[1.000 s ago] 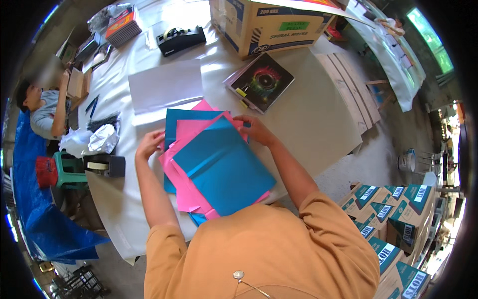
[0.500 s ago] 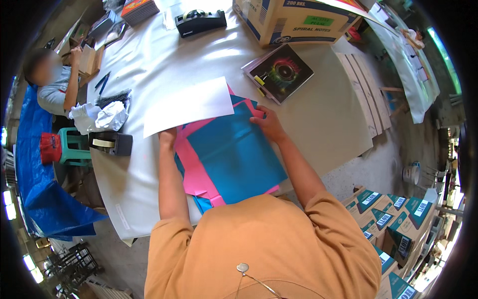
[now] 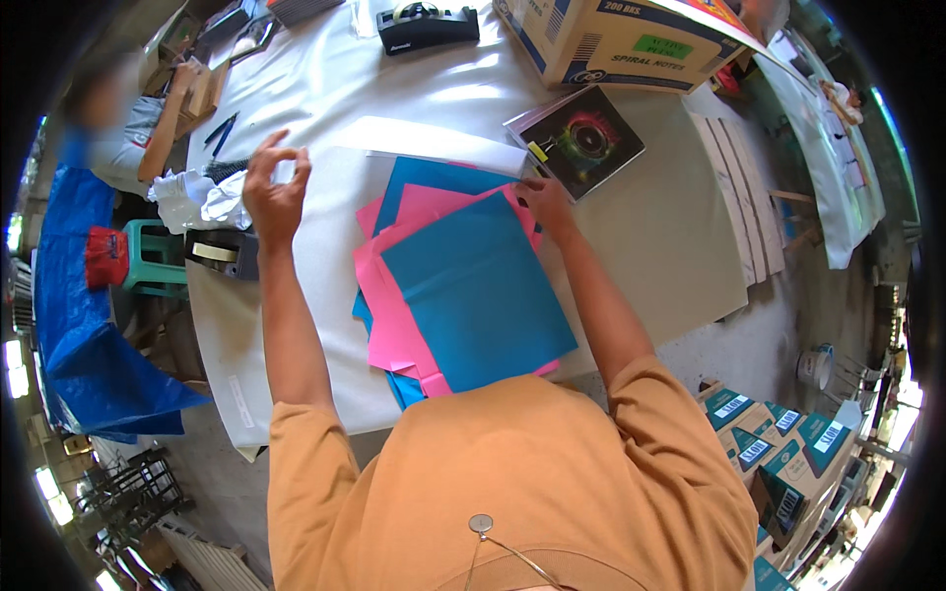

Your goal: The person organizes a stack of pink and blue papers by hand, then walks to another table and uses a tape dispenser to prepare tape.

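Stack of blue and pink sheets (image 3: pixel 480 293) lies on the surface (image 3: pixel 670 231), mostly between the hands and nearer than both, its layers fanned at uneven angles. The top blue sheet's long axis slants from far-left to near-right: its far short end faces the gap between the hands, its far right corner reaches the right hand (image 3: pixel 544 207), and its near end points at the wearer's body. The right hand touches that corner; whether the fingers clamp it I cannot tell. The left hand (image 3: pixel 276 192) is raised well left of the stack, fingers curved and thumb apart, with nothing visible in it. A white sheet (image 3: pixel 443 138) lies beyond the stack, between the hands; a black-covered notebook (image 3: pixel 581 143) is just beyond the right hand, and crumpled white paper (image 3: pixel 200 200) left of the left hand.
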The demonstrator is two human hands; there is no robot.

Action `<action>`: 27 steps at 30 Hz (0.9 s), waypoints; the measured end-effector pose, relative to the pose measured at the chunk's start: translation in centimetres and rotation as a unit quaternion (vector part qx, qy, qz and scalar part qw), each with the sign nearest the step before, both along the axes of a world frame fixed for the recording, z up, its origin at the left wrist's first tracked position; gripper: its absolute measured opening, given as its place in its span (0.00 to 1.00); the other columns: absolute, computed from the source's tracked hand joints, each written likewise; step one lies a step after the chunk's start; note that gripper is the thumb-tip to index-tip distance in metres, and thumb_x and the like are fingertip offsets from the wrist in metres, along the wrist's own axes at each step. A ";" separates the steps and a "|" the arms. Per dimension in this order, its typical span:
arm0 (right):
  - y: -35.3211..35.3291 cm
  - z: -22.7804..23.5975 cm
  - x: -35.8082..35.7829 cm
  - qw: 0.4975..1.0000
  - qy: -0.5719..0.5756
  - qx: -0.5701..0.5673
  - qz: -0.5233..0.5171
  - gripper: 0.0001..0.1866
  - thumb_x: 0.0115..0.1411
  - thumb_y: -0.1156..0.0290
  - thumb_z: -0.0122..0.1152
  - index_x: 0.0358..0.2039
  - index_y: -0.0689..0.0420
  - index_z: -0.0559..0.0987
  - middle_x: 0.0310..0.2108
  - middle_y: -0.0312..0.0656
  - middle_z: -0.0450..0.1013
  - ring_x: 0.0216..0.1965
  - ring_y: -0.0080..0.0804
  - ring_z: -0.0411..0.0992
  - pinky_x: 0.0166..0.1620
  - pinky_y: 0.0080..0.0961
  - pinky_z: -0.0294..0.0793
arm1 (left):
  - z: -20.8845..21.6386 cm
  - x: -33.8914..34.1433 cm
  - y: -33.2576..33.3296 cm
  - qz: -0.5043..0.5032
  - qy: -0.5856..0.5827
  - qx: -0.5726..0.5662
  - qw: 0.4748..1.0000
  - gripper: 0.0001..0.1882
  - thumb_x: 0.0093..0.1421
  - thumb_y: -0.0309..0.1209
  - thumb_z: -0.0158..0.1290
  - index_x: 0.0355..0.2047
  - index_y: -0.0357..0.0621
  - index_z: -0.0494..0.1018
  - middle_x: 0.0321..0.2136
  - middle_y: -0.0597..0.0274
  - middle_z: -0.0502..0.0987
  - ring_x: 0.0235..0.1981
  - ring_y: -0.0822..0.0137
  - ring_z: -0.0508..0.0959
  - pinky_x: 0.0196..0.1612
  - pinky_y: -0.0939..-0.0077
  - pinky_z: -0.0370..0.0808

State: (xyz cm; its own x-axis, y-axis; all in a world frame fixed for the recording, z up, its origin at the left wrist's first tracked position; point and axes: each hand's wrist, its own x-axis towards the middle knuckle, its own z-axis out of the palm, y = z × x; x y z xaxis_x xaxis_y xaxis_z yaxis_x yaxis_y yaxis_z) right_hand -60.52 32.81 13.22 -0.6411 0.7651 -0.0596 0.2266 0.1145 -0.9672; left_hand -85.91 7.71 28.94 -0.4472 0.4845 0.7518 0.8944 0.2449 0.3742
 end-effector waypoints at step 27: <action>0.3 0.2 -6.2 0.956 -0.234 0.167 0.061 0.19 0.50 0.57 0.52 0.33 0.58 0.80 0.34 0.54 0.75 0.39 0.51 0.73 0.42 0.42 0.72 | -10.5 1.9 11.6 -0.071 0.120 -0.562 0.815 0.51 0.43 0.23 0.54 0.65 0.63 0.41 0.64 0.55 0.46 0.66 0.54 0.44 0.64 0.50 0.45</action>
State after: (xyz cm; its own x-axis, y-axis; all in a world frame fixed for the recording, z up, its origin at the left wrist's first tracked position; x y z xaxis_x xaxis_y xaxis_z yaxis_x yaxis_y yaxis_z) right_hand -66.68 33.13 13.42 -0.6899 0.7126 -0.1275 0.5904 0.4520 -0.6686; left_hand -83.98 19.32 18.49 -0.2308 0.9621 -0.1453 0.9583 0.1989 -0.2052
